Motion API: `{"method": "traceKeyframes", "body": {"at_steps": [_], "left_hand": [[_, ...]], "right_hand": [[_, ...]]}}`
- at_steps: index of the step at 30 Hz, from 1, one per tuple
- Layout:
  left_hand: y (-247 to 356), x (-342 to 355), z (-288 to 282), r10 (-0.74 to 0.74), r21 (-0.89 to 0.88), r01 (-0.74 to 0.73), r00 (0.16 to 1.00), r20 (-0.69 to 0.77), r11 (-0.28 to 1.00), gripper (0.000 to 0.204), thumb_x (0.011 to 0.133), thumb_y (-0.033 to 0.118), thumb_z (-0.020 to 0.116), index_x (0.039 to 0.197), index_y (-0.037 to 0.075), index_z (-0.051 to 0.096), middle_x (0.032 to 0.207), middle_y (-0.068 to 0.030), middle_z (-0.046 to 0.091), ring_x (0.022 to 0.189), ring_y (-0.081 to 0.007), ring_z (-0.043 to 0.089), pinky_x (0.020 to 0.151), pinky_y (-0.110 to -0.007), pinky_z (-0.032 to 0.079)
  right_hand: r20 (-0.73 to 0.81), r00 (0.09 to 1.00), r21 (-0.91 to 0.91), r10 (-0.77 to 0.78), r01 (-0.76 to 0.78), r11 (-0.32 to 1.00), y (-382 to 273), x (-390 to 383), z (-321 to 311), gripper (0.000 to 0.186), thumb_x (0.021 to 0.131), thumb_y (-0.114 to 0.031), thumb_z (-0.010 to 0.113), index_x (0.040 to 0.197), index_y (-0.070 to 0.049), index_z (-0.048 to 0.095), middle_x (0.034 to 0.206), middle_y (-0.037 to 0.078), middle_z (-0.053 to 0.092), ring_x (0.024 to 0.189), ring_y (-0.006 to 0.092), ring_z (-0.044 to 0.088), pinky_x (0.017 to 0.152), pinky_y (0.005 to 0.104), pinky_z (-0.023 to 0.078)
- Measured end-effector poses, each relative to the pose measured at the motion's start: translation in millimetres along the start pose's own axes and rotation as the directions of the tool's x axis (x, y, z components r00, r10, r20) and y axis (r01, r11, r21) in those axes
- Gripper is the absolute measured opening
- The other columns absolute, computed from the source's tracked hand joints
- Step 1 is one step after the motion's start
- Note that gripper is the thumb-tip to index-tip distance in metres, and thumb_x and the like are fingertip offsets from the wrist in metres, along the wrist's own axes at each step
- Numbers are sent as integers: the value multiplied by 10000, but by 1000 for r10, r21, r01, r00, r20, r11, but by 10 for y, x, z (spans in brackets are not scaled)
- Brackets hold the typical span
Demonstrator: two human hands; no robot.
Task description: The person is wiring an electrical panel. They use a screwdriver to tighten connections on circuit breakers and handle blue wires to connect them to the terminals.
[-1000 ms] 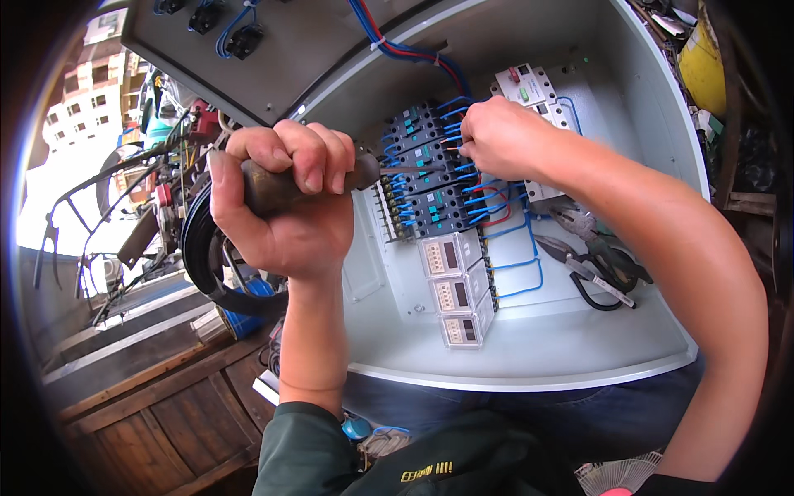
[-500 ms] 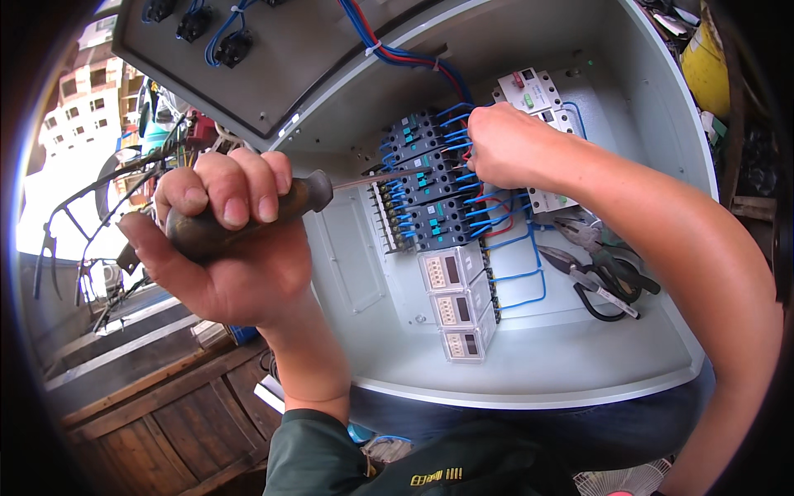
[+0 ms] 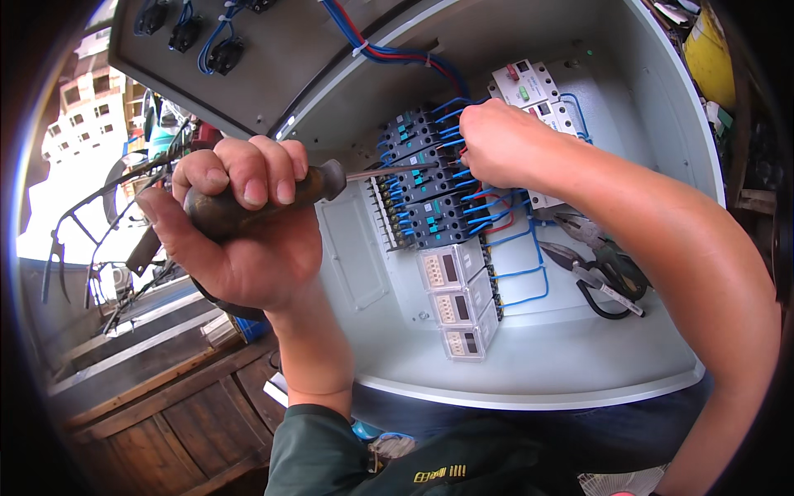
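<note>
Screwdriver (image 3: 329,180) at ten o'clock in view, shaft (image 3: 380,173) toward three o'clock.
Left hand (image 3: 260,252) grasps the handle (image 3: 219,218) (shaft reaching over black contactors (image 3: 430,185)); right hand (image 3: 504,145), at their two o'clock, curls beside blue wires (image 3: 452,131), any grasp impossible to tell.

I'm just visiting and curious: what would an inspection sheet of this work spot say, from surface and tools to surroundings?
Surface: grey metal box, its lid open.
Job's things: screwdriver, its tip at the middle one of three dark modules; whether it touches is unclear.
Clutter: pliers and a white pen-like stick lie in the box.
Hands: left hand grips the screwdriver's handle; right hand is at the modules' right side, its fingertips hidden.
Cables: blue wires along the modules; a red-and-blue bundle runs from the lid.
Surroundings: wooden panel at lower left, building beyond.
</note>
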State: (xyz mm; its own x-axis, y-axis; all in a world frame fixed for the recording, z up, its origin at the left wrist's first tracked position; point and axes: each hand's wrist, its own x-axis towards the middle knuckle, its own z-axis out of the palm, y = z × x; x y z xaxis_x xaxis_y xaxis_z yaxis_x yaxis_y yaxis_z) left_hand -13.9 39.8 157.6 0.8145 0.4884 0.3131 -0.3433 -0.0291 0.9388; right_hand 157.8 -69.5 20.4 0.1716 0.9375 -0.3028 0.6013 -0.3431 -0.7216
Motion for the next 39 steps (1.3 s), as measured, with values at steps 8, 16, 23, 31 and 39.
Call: {"method": "traceKeyframes", "body": {"at_steps": [8,16,23,31,39], "left_hand": [[-210,21,173,133,107,-133,991,14,985,476,1079,509,350,1181,116,599,883,-65,539,789,-210,502,811,-420,416],[-10,-145,69,247,581,-247,966,80,775,559,956,175,690,1442,20,463,1440,-319,470,1262,-418,575,1052,-494,491],[38,-218,10,363,926,-170,931,39,338,439,952,82,690,1365,16,555,1194,-180,659,1040,-230,654,951,-360,526],[109,-216,294,188,758,-136,982,18,638,453,957,40,646,1390,6,517,1270,-185,622,1153,-289,630,1030,-389,492],[128,-169,-4,262,919,7,958,-119,394,450,955,190,742,1324,-7,574,1176,-96,629,969,-113,613,880,-246,498]], "right_hand": [[13,1000,22,20,-20,1000,-24,-35,-35,212,825,-29,633,999,30,739,1018,243,730,969,383,722,845,446,589],[33,999,45,33,-34,998,-17,-19,-32,219,829,-28,631,1010,15,747,1024,228,738,976,368,728,836,429,596],[-28,1000,14,-5,5,1000,-17,-11,0,209,825,-25,631,993,26,745,1005,229,739,967,364,730,827,429,600],[-9,1000,27,1,0,1000,-10,-13,-17,217,821,-8,623,997,35,744,1008,247,733,968,371,729,834,439,598],[-15,1000,7,8,-8,1000,-25,-1,0,235,824,-20,636,1029,18,745,1038,230,736,980,370,728,836,444,597]]}}
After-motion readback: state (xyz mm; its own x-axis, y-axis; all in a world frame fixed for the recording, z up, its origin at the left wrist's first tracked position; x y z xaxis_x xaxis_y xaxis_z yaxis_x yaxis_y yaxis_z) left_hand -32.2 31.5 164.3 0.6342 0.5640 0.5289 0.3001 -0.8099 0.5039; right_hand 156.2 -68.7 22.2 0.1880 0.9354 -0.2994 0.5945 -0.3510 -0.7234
